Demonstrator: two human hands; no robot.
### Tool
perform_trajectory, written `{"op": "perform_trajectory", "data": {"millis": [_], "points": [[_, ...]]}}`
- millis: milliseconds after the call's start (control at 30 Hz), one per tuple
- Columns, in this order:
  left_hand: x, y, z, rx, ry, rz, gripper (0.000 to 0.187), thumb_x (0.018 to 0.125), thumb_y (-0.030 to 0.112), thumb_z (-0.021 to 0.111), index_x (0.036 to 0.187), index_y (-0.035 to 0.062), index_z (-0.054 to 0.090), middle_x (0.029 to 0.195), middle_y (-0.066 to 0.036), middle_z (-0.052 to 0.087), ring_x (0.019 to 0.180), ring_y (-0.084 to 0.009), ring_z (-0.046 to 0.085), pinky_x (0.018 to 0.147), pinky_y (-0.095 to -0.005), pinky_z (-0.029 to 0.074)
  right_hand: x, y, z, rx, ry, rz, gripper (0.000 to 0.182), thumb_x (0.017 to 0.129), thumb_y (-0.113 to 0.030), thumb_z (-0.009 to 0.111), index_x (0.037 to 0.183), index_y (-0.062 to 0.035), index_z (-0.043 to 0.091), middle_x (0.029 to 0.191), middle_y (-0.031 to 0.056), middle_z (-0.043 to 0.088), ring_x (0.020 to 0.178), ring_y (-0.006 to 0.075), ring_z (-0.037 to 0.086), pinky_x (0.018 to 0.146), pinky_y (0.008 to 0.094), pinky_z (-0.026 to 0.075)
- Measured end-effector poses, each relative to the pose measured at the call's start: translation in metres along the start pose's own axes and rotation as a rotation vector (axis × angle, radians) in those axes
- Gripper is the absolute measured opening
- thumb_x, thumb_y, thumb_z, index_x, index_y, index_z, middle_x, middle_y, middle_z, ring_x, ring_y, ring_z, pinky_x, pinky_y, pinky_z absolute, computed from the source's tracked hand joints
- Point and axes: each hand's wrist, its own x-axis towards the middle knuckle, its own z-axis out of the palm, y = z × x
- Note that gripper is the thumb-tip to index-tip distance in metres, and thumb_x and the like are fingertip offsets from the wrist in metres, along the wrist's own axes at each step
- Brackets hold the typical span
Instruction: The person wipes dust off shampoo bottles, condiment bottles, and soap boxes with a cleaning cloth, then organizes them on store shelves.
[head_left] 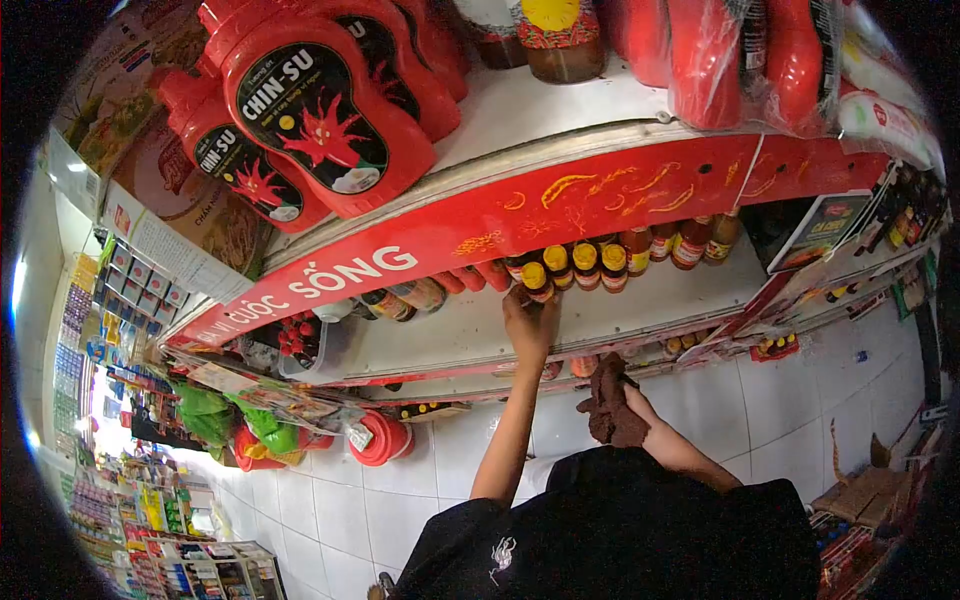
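Observation:
My left hand [530, 318] reaches onto the middle shelf, its fingers closed around a small yellow-capped bottle [537, 282] at the left end of a row. Right beside it stand more yellow-capped bottles [586, 266] with dark sauce inside. A crumpled brown cloth [614, 406] is gripped in my right hand [640, 412], which is lower and to the right, in front of the shelf's edge. The cloth hides part of that hand's fingers.
Large red chili sauce bottles [318, 130] stand on the upper shelf, above a red shelf front [460, 225]. Further bottles [690, 243] are at the middle shelf's right. A clear plastic bin [318, 345] sits at its left. Red buckets [381, 440] stand on the tiled floor [700, 410].

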Motion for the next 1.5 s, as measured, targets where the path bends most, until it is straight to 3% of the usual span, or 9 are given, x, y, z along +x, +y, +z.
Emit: {"op": "perform_trajectory", "data": {"millis": [167, 267, 533, 867, 1033, 1067, 1167, 1367, 1500], "points": [[-0.008, 0.007, -0.001, 0.26, 0.183, 0.282, 0.063, 0.068, 0.018, 0.07, 0.117, -0.003, 0.037, 0.118, -0.021, 0.033, 0.109, -0.0347, 0.035, 0.088, -0.043, 0.033, -0.005, -0.003, 0.0, -0.001, 0.063, -0.036, 0.03, 0.087, -0.035, 0.038, 0.102, -0.0105, 0.047, 0.091, 0.0181, 0.056, 0.073, 0.0299, 0.057, 0.052, 0.0391, 0.047], [-0.006, 0.029, -0.006, 0.568, -0.051, 0.464, 0.073, 0.065, 0.025, 0.07, 0.125, 0.0043, 0.035, 0.13, -0.02, 0.019, 0.119, -0.0415, 0.017, 0.093, -0.052, 0.021, -0.007, -0.007, 0.004, -0.003, 0.043, -0.094, 0.032, 0.087, -0.036, 0.037, 0.103, -0.0105, 0.047, 0.089, 0.0163, 0.056, 0.072, 0.0285, 0.057, 0.052, 0.0398, 0.046], [0.018, 0.037, -0.001, 0.627, -0.168, 0.411, 0.059, 0.062, 0.022, 0.069, 0.116, 0.0123, 0.047, 0.138, -0.021, 0.005, 0.125, -0.0441, 0.001, 0.094, -0.0602, 0.009, -0.009, -0.001, -0.005, 0.166, -0.086, 0.097, 0.032, 0.085, -0.037, 0.04, 0.103, -0.011, 0.047, 0.087, 0.0145, 0.056, 0.072, 0.0274, 0.057, 0.051, 0.0397, 0.046], [-0.01, 0.027, -0.001, 0.617, -0.231, 0.677, 0.027, 0.063, 0.011, 0.059, 0.089, 0.0077, 0.05, 0.102, -0.01, 0.05, 0.097, -0.0262, 0.045, 0.083, -0.0441, 0.031, -0.004, 0.0, -0.013, 0.047, -0.001, 0.043, 0.045, 0.084, -0.051, 0.035, 0.103, -0.012, 0.047, 0.087, 0.0184, 0.056, 0.065, 0.0287, 0.056, 0.05, 0.0389, 0.046], [-0.031, 0.044, -0.012, 0.3, -0.213, 0.455, 0.04, 0.059, 0.005, 0.065, 0.096, 0.0025, 0.05, 0.097, -0.014, 0.05, 0.093, -0.0298, 0.047, 0.076, -0.0376, 0.039, -0.009, -0.002, -0.001, -0.127, 0.028, 0.078, 0.06, 0.079, -0.063, 0.033, 0.111, -0.0139, 0.044, 0.095, 0.0214, 0.054, 0.068, 0.0276, 0.055, 0.056, 0.0383, 0.045], [-0.039, 0.051, -0.017, 0.261, -0.22, 0.388, 0.043, 0.059, 0.004, 0.067, 0.098, 0.0009, 0.05, 0.097, -0.015, 0.049, 0.093, -0.0314, 0.047, 0.076, -0.0373, 0.04, -0.008, -0.003, -0.004, 0.148, -0.486, 0.225, 0.065, 0.08, -0.064, 0.028, 0.119, -0.0132, 0.038, 0.109, 0.0206, 0.05, 0.087, 0.0285, 0.055, 0.074, 0.0401, 0.046], [-0.069, 0.071, -0.032, 0.095, -0.097, 0.181, 0.033, 0.058, 0.007, 0.071, 0.086, 0.0033, 0.054, 0.088, -0.011, 0.052, 0.079, -0.0266, 0.051, 0.069, -0.0336, 0.041, -0.023, -0.005, 0.038, 0.108, 0.063, -0.008, 0.062, 0.085, -0.057, 0.02, 0.119, -0.0094, 0.04, 0.107, 0.0124, 0.053, 0.093, 0.0272, 0.054, 0.081, 0.0412, 0.043], [-0.134, 0.09, -0.045, 0.113, -0.133, -0.203, 0.037, 0.061, 0.02, 0.074, 0.078, 0.0021, 0.047, 0.073, -0.011, 0.049, 0.063, -0.0267, 0.052, 0.054, -0.0328, 0.043, -0.025, 0.0, 0.043, -0.089, -0.086, -0.225, 0.047, 0.088, -0.033, 0.037, 0.123, -0.0023, 0.036, 0.118, 0.0094, 0.047, 0.107, 0.0228, 0.046, 0.092, 0.0357, 0.036], [-0.158, 0.068, -0.056, 0.164, -0.521, -0.319, 0.044, 0.065, 0.027, 0.071, 0.083, 0.0017, 0.04, 0.07, -0.016, 0.051, 0.06, -0.0339, 0.052, 0.052, -0.0374, 0.043, -0.04, 0.005, 0.038, -0.068, 0.133, -0.213, 0.037, 0.081, -0.014, 0.051, 0.115, -0.001, 0.043, 0.107, 0.0114, 0.052, 0.097, 0.022, 0.053, 0.084, 0.0329, 0.044]]}}
